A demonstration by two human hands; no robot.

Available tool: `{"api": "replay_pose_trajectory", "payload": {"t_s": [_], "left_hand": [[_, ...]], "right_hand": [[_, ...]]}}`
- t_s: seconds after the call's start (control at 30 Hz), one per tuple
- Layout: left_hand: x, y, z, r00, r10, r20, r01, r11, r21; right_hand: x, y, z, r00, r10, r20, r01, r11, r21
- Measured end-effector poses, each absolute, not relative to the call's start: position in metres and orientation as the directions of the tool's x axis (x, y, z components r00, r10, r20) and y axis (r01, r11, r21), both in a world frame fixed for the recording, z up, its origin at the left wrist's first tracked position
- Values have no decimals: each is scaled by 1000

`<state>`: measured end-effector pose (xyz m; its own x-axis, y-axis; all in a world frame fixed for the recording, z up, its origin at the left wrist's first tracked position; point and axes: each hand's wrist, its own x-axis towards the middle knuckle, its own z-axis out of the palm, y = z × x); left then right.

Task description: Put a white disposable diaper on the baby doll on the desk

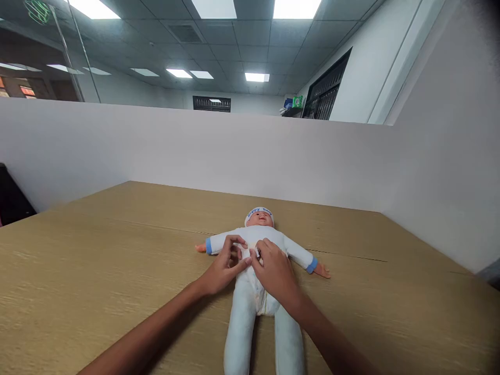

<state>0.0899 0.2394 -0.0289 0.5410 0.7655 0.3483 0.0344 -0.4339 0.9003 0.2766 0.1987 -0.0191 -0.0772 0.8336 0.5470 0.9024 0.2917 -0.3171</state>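
Observation:
A baby doll (244,312) lies on its back with its legs toward me, in a white outfit with blue cuffs and a white headband with blue lettering. Around its hips, over the outfit, is a white diaper (266,306). My left hand (224,268) is at the diaper's waist on the left, thumb and fingers curled around its white edge. Across from it, my right hand (273,268) pinches the waist near the middle, next to a small white piece that looks like a tab. My fingers hide much of the diaper's front.
The doll lies on a wide wooden-topped table (117,276). A low white partition (234,156) runs along the far side and meets a wall (441,198) at the right. Something black (13,200) stands beyond the table's left edge.

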Motion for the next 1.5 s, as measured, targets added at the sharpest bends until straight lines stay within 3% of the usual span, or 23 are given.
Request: {"api": "replay_pose_trajectory", "payload": {"t_s": [0.2, 0.33, 0.4, 0.53, 0.6, 0.8, 1.0, 1.27, 1.5], "left_hand": [[85, 230, -29, 480, 806, 346, 140, -460, 877], [80, 196, -12, 414, 775, 478, 259, -604, 754], [76, 173, -3, 553, 688, 470, 264, -680, 684], [69, 138, 1, 843, 466, 270, 261, -792, 553], [67, 136, -4, 854, 471, 223, 296, -791, 535], [69, 164, -26, 632, 756, 170, 522, -577, 628], [87, 177, -29, 556, 824, 107, 664, -518, 539], [86, 177, -36, 585, 794, 166, 562, -545, 623], [81, 174, -42, 564, 753, 339, 400, -608, 686]], "right_hand": [[280, 198, -13, 75, 791, 607, 856, 261, -446], [281, 157, 3, 56, 761, 646, 777, 373, -507], [283, 123, 4, -3, 795, 606, 697, 436, -569], [298, 68, -19, -177, 897, 405, 630, 419, -653], [309, 60, -36, -192, 907, 376, 676, 400, -620], [318, 81, -52, -97, 884, 458, 859, 307, -411], [304, 103, -50, -101, 893, 439, 887, 281, -367], [309, 99, -67, -111, 897, 429, 844, 313, -437], [307, 96, -68, -140, 847, 512, 810, 396, -432]]}}
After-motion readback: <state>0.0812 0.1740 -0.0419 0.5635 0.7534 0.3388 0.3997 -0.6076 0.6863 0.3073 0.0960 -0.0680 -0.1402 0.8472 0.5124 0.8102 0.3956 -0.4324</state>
